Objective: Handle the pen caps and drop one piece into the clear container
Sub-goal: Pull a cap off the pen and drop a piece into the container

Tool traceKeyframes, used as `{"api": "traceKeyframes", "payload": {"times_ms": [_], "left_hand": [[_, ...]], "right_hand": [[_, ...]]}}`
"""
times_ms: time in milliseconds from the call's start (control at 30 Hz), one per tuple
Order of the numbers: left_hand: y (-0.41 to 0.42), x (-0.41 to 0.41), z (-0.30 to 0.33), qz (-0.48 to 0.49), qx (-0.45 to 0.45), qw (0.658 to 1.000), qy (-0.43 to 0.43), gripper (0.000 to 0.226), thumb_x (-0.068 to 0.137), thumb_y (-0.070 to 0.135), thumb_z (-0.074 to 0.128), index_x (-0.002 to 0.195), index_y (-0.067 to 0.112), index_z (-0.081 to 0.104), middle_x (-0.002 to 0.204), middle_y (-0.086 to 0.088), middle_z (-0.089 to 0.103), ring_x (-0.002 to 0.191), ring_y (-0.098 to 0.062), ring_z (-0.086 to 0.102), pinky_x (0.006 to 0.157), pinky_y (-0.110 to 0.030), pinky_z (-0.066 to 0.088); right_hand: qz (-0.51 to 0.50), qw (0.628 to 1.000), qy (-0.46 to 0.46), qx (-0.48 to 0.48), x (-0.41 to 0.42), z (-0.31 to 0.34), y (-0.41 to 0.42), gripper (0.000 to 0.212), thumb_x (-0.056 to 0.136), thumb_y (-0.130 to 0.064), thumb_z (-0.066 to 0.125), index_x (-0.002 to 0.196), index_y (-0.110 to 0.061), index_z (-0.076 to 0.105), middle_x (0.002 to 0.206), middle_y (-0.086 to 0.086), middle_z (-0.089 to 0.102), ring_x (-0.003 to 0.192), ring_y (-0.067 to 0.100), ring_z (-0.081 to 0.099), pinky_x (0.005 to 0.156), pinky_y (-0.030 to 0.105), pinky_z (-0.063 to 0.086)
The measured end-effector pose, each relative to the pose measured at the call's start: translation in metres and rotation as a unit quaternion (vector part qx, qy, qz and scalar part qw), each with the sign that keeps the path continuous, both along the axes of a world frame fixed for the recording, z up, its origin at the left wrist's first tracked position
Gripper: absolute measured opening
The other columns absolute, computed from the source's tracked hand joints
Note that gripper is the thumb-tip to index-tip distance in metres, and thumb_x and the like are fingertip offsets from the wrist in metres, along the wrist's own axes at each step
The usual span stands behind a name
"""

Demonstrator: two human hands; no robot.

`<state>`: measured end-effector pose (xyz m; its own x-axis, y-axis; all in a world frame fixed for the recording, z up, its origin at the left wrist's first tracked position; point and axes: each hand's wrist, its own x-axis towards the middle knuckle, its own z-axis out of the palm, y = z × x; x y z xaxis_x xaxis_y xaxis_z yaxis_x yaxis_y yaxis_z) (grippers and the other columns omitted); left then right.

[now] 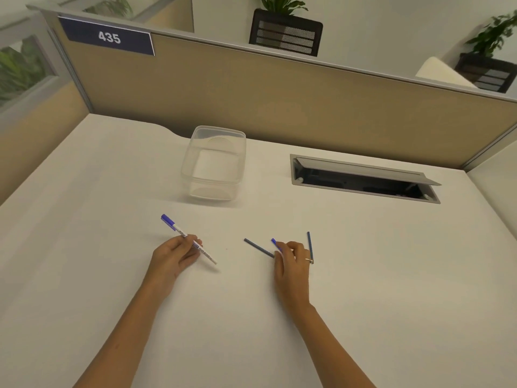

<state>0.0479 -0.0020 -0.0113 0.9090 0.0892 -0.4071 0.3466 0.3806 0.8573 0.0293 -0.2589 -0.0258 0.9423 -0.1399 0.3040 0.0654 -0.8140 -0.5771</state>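
A white marker pen [179,231] with a blue cap at its far end lies slanted on the white desk, and my left hand [174,254] grips its middle. My right hand [292,260] rests on the desk with its fingers closed on a small blue piece [274,242], which looks like a pen cap and is mostly hidden. A thin dark blue stick [258,248] lies just left of that hand, and a second one [309,246] lies just right of it. The clear container [214,163] stands open and empty farther back, between both hands.
A grey cable hatch [363,177] with its flap open is set into the desk at the back right. A beige partition wall [279,96] borders the desk behind, with a sign reading 435 [109,37]. Planters sit beyond it.
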Motion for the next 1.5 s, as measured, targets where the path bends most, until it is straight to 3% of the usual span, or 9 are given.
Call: {"api": "traceKeyframes", "payload": {"times_ms": [167,367,500,600,700,767,967,1100,1500], "left_hand": [[0.004,-0.002,-0.002,0.07,-0.054,0.996,-0.004,0.012,0.089,0.012,0.057,0.085,0.01,0.068,0.072,0.0,0.066,0.063,-0.008,0.067,0.069,-0.025,0.059],[0.011,0.005,-0.001,0.098,-0.144,0.985,0.001,0.015,0.091,0.004,0.051,0.095,0.012,0.063,0.08,0.002,0.077,0.08,-0.012,0.073,0.071,-0.026,0.059],[0.015,0.018,0.002,0.124,-0.188,0.974,0.017,0.015,0.091,0.004,0.051,0.097,0.011,0.063,0.08,-0.001,0.077,0.08,-0.014,0.073,0.073,-0.027,0.059],[0.018,0.029,0.002,0.136,-0.184,0.974,0.01,0.017,0.091,0.003,0.051,0.099,0.012,0.063,0.083,-0.002,0.077,0.08,-0.015,0.073,0.074,-0.028,0.058],[0.022,0.039,0.0,0.14,-0.184,0.973,0.017,0.017,0.09,0.003,0.052,0.101,0.011,0.063,0.086,-0.002,0.076,0.082,-0.014,0.073,0.078,-0.03,0.057],[0.023,0.042,-0.004,0.137,-0.175,0.975,0.024,0.018,0.09,0.003,0.053,0.101,0.011,0.064,0.092,-0.004,0.074,0.084,-0.014,0.073,0.082,-0.033,0.057],[0.025,0.039,-0.016,0.125,-0.152,0.98,0.015,0.018,0.088,0.004,0.055,0.102,0.009,0.065,0.097,-0.005,0.076,0.099,-0.017,0.069,0.085,-0.033,0.054],[0.025,0.038,-0.021,0.115,-0.147,0.982,0.007,0.018,0.087,0.004,0.056,0.103,0.008,0.065,0.097,-0.004,0.076,0.1,-0.018,0.069,0.086,-0.034,0.051],[0.027,0.038,-0.024,0.109,-0.122,0.986,-0.006,0.019,0.087,0.006,0.056,0.104,0.006,0.064,0.099,-0.004,0.076,0.102,-0.018,0.068,0.085,-0.032,0.052]], "right_hand": [[0.039,0.988,0.011,-0.15,0.007,0.009,0.029,0.02,0.074,-0.007,0.074,0.093,-0.004,0.068,0.087,0.014,0.065,0.073,0.036,0.057,0.057,0.037,0.047],[0.053,0.96,0.069,-0.265,0.019,0.028,0.053,0.022,0.049,0.009,0.079,0.056,-0.006,0.064,0.054,0.007,0.059,0.053,0.029,0.055,0.048,0.028,0.046],[0.053,0.981,0.091,-0.164,0.051,0.056,0.07,0.013,0.085,-0.006,0.055,0.087,-0.001,0.066,0.083,0.017,0.066,0.078,0.036,0.058,0.073,0.04,0.05],[0.035,0.998,0.038,-0.031,0.099,0.093,0.09,0.017,0.089,-0.013,0.053,0.095,-0.002,0.064,0.091,0.013,0.068,0.08,0.03,0.061,0.067,0.034,0.048],[0.016,0.997,0.054,0.054,0.165,0.126,0.111,0.013,0.084,-0.01,0.056,0.081,-0.003,0.066,0.071,0.01,0.068,0.061,0.022,0.057,0.052,0.022,0.039],[0.01,0.993,0.109,0.043,0.21,0.132,0.122,0.015,0.078,-0.004,0.056,0.064,-0.004,0.062,0.054,0.007,0.057,0.054,0.023,0.05,0.043,0.021,0.029],[0.04,0.968,0.238,-0.064,0.285,0.089,0.148,0.032,0.077,-0.002,0.06,0.051,-0.009,0.041,0.056,0.006,0.05,0.059,0.026,0.053,0.04,0.022,0.03],[0.038,0.96,0.258,-0.102,0.3,0.063,0.158,0.041,0.08,-0.006,0.062,0.051,-0.013,0.034,0.052,0.001,0.039,0.045,0.014,0.037,0.038,0.022,0.023],[0.014,0.971,0.234,-0.047,0.299,0.067,0.158,0.03,0.078,-0.007,0.067,0.058,-0.006,0.044,0.062,0.005,0.048,0.066,0.024,0.05,0.041,0.021,0.026]]}}
